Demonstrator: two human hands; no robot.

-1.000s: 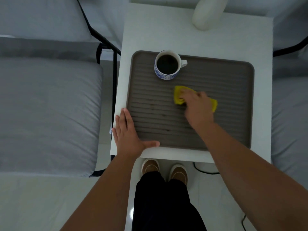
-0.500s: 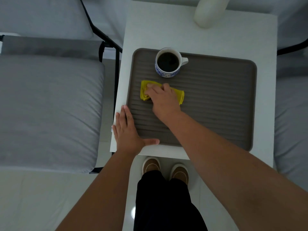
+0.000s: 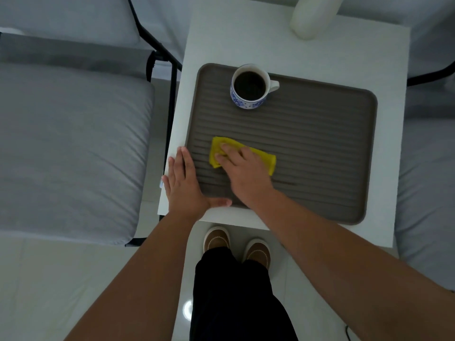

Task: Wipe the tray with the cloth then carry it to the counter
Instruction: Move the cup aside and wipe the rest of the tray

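the brown ribbed tray (image 3: 320, 148) lies flat on a small white table (image 3: 283, 43), its near left corner under the person's left hand (image 3: 186, 183). that hand lies spread and flat, fingers straight and pointing away along the tray's left rim, thumb stretched out to the right along the near rim, so it presses the corner down rather than gripping anything. the right hand (image 3: 243, 172) is on the tray floor just beside it, palm down over a folded yellow cloth (image 3: 267, 159), fingers laid straight across the cloth's left part (the two hands are close, not touching). the cloth sits in the near left part of the tray, one end showing past the fingertips and the other poking out to the right of the hand. a dark streak shows on the ribs to the right of the wrist. at the far left of the tray stands a white cup with a blue pattern (image 3: 250, 86), filled with dark liquid, handle turned right, well apart from the cloth. a pale rounded object (image 3: 312, 16) stands at the table's far edge (i cannot tell what it is). a grey cushioned seat with a black frame (image 3: 69, 148) is just left of the table, and the person's brown shoes (image 3: 216, 238) show below the table's near edge, dark trousers above them.
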